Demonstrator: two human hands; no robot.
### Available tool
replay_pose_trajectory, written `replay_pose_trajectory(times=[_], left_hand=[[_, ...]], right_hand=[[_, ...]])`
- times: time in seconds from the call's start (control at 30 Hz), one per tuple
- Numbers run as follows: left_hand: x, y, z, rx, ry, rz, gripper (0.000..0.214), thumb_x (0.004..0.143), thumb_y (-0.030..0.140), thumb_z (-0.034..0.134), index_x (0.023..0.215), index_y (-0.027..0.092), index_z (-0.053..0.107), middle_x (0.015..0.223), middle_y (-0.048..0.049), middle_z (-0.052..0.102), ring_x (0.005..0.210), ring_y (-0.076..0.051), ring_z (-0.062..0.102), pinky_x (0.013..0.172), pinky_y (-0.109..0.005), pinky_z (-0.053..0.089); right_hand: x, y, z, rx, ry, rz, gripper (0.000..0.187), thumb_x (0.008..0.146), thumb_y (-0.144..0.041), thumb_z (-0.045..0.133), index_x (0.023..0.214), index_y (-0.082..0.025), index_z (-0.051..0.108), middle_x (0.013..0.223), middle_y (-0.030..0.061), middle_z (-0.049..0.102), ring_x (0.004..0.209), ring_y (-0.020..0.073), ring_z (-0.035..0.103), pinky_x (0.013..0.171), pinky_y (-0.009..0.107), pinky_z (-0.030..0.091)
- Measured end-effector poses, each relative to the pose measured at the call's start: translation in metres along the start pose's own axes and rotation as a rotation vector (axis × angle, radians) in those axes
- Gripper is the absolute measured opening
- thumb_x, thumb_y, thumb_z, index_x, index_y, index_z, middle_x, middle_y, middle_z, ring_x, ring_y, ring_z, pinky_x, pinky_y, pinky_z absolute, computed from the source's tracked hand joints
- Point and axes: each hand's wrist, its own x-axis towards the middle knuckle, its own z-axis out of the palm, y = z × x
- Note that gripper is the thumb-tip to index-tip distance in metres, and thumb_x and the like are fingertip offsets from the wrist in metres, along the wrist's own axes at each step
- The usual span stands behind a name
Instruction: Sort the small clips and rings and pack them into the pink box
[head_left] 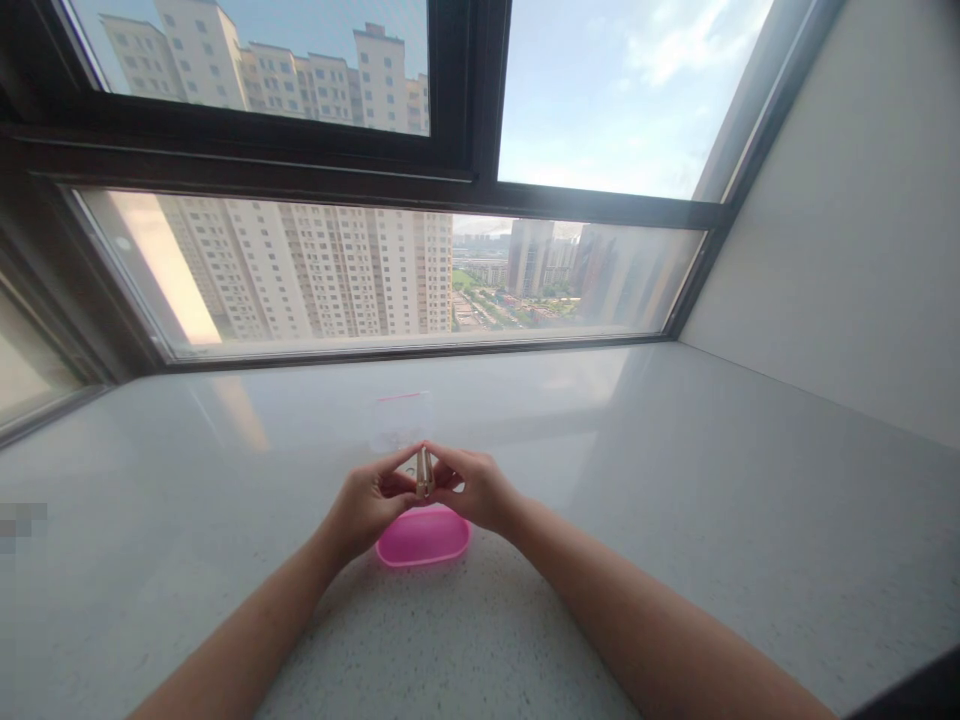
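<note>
Between the fingertips of both my hands is a small gold-coloured piece (425, 473) with two narrow upright parts that almost meet at the top. Its exact kind is too small to tell. My left hand (373, 503) pinches it from the left side, and my right hand (478, 488) pinches it from the right. Just below and in front of my fingers, a pink oval dish (424, 562) rests on the speckled white surface. My hands cover part of the dish's far rim.
Behind my hands lies a clear plastic bag (401, 415) with a pink strip along its top. The white stone ledge (675, 520) runs back to a dark-framed window (420, 355). A plain wall (840, 230) rises at the right.
</note>
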Motion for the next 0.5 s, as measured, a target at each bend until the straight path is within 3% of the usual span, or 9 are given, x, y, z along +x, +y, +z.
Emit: replay_pose_trajectory(times=[0.5], left_hand=[[0.0027,0.0014,-0.0002,-0.045,0.052,0.025,0.068,0.064,0.018,0.072,0.127,0.012,0.047,0.074,-0.0039,0.071,0.072,-0.02,0.066,0.069,-0.032,0.052]], right_hand=[[-0.0004,-0.0052,0.0003,-0.106,0.037,-0.094,0.058,0.077,-0.015,0.059,0.131,-0.019,0.041,0.086,0.0042,0.063,0.072,0.0129,0.061,0.071,0.027,0.051]])
